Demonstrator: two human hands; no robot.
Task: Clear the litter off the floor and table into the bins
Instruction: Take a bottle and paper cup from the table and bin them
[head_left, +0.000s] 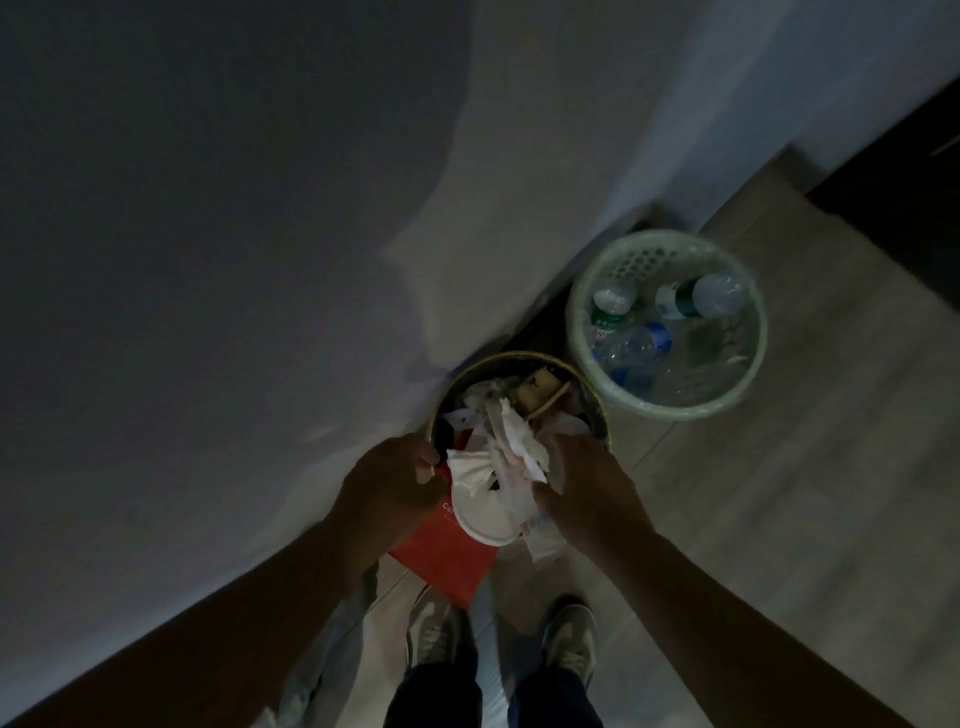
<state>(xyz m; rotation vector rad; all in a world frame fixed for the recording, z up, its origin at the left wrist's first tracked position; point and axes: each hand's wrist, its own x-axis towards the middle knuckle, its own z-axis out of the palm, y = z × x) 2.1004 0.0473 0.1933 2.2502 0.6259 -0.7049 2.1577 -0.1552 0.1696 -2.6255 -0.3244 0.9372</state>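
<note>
Two hands over dark bin (597, 395) | left hand (387, 478) grips red paper bag (441, 561) | right hand (587, 488) clutches crumpled tissues (519, 441) | green basket (737, 395) far right: three bottles (698, 299)

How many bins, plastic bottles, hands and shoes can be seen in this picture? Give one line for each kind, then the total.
Bins: 2, the dark bin and the pale green basket
Plastic bottles: 3, all in the basket
Hands: 2, left hand and right hand
Shoes: 2
Total: 9
</note>
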